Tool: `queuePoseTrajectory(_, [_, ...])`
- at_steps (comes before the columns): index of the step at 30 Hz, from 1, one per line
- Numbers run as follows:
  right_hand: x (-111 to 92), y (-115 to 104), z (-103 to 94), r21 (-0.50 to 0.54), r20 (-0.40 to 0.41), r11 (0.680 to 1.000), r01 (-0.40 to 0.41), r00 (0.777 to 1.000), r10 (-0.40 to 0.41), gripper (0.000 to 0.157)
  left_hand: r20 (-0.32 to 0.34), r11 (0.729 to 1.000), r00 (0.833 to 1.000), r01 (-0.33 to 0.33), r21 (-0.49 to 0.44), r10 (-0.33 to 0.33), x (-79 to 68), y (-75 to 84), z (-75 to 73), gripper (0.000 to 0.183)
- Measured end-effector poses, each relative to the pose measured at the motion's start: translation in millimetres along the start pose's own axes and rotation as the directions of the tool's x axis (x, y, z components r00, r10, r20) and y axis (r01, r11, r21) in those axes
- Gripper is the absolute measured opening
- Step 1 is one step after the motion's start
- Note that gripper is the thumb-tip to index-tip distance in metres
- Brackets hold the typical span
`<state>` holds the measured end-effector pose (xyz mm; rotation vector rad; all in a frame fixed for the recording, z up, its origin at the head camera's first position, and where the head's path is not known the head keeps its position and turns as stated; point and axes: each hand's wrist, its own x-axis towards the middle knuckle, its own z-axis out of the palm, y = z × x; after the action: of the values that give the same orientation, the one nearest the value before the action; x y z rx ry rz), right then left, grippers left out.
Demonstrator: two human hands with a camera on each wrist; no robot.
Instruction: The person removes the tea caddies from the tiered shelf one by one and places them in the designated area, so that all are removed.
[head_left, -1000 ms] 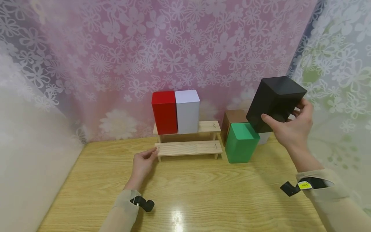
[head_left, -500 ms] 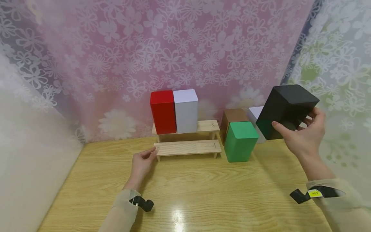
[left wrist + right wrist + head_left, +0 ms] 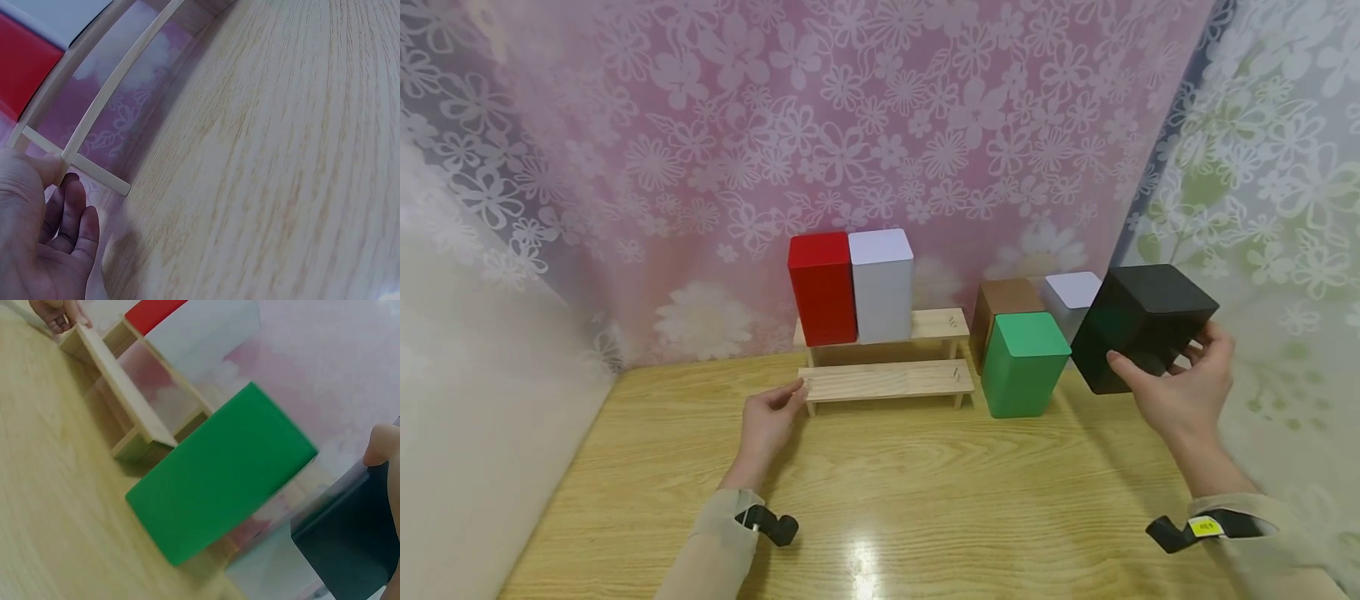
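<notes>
My right hand [image 3: 1187, 392] grips a black box [image 3: 1138, 333], thumb on the near side and fingers round the right side. The box is tilted and held in the air, just right of an upright green box [image 3: 1028, 371]. In the right wrist view the black box [image 3: 350, 531] shows at the right edge, partly covered by the hand. My left hand [image 3: 767, 427] pinches the left end of the lower step of a two-tier wooden stand [image 3: 887, 382]. The left wrist view shows the thumb on top and the fingers curled below that end.
A red box [image 3: 823, 296] and a white box [image 3: 882, 292] stand side by side on the upper tier. Right of the stand, a brown box [image 3: 988, 333] and another white box [image 3: 1071, 292] sit behind the green one. Floral curtains [image 3: 865, 125] hang close behind.
The black box in my right hand has moved right and then down, uncovering the white box at the back right. My left hand stays at the stand's left end.
</notes>
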<state>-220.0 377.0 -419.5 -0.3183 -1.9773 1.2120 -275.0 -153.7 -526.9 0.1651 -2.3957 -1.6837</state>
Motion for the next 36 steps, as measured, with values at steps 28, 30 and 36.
queuePoseTrajectory(28, [-36,72,25.4,-0.024,0.017,0.999,-0.030,0.999,0.030,0.101,-0.001,1.000,1.000,0.017,0.004,-0.017,-0.1,1.8,0.5,0.029])
queuePoseTrajectory(30, [-36,74,26.5,-0.025,0.031,0.999,-0.036,0.999,0.037,0.101,-0.001,1.000,1.000,0.015,-0.001,-0.015,-0.2,2.1,0.3,0.029])
queuePoseTrajectory(36, [-36,78,28.2,-0.035,0.057,0.998,-0.050,0.997,0.052,0.101,0.000,1.000,1.000,-0.003,-0.012,0.003,-1.4,3.4,0.3,0.028])
